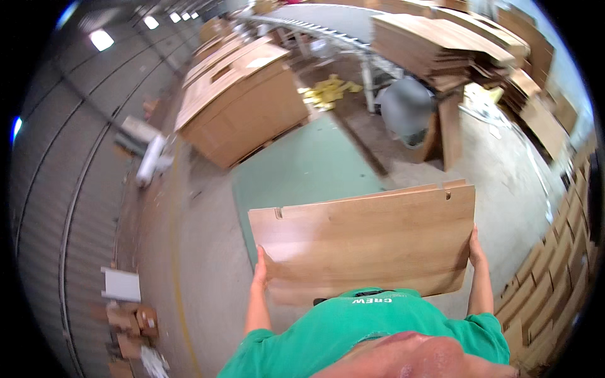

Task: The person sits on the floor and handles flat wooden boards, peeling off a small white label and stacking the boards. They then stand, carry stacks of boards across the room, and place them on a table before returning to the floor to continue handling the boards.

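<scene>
I carry a small stack of wood-grain boards level in front of my body. Notches are cut close to the far corners of the top board, and edges of other boards show behind it. My left hand grips the left end, its fingers partly hidden beneath. At the opposite end, my right hand is wrapped round the short edge. Beyond the boards, a flat green sheet lies on the floor, partly covered from sight by them.
A large cardboard box stands on a pallet at far left. Yellow scraps litter the floor near a roller conveyor. Stacked panels rise at far right, beside a grey bin-like shape. Piled cardboard lines the near right.
</scene>
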A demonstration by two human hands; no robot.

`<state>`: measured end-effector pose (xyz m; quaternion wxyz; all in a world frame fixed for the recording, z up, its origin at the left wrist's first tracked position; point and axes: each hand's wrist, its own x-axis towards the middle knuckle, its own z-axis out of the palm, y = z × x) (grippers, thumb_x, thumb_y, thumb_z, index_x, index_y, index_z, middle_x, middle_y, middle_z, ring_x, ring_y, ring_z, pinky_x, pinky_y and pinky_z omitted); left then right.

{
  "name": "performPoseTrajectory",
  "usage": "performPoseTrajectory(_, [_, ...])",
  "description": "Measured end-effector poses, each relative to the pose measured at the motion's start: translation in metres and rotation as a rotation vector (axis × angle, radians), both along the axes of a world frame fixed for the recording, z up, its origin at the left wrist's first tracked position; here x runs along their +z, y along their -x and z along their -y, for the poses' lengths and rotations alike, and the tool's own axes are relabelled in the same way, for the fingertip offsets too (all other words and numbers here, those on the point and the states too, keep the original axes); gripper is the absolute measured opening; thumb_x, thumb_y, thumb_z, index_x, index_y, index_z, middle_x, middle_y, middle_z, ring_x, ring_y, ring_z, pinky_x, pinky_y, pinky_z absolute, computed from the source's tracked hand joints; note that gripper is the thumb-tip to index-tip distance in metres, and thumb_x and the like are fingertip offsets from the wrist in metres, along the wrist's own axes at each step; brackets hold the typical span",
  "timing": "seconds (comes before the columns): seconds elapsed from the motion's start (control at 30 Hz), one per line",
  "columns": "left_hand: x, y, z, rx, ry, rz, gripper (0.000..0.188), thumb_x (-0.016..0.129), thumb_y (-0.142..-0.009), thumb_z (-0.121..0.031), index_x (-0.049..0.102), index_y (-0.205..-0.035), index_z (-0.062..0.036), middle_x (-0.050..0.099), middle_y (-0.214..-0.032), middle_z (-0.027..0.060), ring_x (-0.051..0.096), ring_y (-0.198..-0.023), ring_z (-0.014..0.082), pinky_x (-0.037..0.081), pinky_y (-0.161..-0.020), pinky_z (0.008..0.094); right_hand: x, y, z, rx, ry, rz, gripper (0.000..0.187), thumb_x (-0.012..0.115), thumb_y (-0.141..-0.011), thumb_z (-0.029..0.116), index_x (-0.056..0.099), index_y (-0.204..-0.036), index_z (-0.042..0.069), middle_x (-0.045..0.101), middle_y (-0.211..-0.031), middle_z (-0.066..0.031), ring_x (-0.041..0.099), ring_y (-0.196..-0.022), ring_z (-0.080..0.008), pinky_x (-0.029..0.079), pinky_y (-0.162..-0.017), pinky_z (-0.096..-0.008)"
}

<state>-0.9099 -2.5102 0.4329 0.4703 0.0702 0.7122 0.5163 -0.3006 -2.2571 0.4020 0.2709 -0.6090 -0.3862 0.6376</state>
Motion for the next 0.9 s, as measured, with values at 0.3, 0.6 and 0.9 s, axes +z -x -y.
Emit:
performPoseTrajectory(0.3, [-0.033,-0.131,-0.230,-0.658,-0.005,-0.061,0.088,0.029,-0.079,-0.070,0.016,-0.138,-0.0055,0.023,-0.141,0.0118,0.025,-0.128,0.0247,0.022,-0.103,0.0382,-0.057,-0.186,0.106,-0.663,0.034,-0.216,0.088,0.021,-0.078,0.073,0.018,-0.138,0.009,0.023,-0.141,-0.0103,0.023,-0.128,-0.0275,0.020,-0.104,-0.0395])
performPoseTrajectory(0.6, [-0.021,-0.401,-0.500,-0.891,0.027,-0.047,0.093,0.026,-0.076,-0.074,0.032,-0.131,0.0009,0.036,-0.133,0.0169,0.036,-0.121,0.0272,0.029,-0.099,0.0380,-0.056,-0.373,0.081,-1.280,0.048,0.188,0.083,0.022,-0.082,0.068,0.007,-0.140,0.011,0.010,-0.145,-0.0082,0.013,-0.132,-0.0255,0.015,-0.105,-0.0426])
performPoseTrajectory(0.9, [-0.013,-0.663,-0.690,-1.083,-0.085,-0.234,0.097,0.022,-0.075,-0.076,0.039,-0.127,0.0037,0.042,-0.128,0.0198,0.036,-0.121,0.0288,0.027,-0.099,0.0351,-0.044,-0.528,-0.001,-1.427,0.070,0.133,0.080,0.018,-0.082,0.068,0.006,-0.140,0.015,0.009,-0.145,-0.0089,0.014,-0.131,-0.0274,0.015,-0.105,-0.0428])
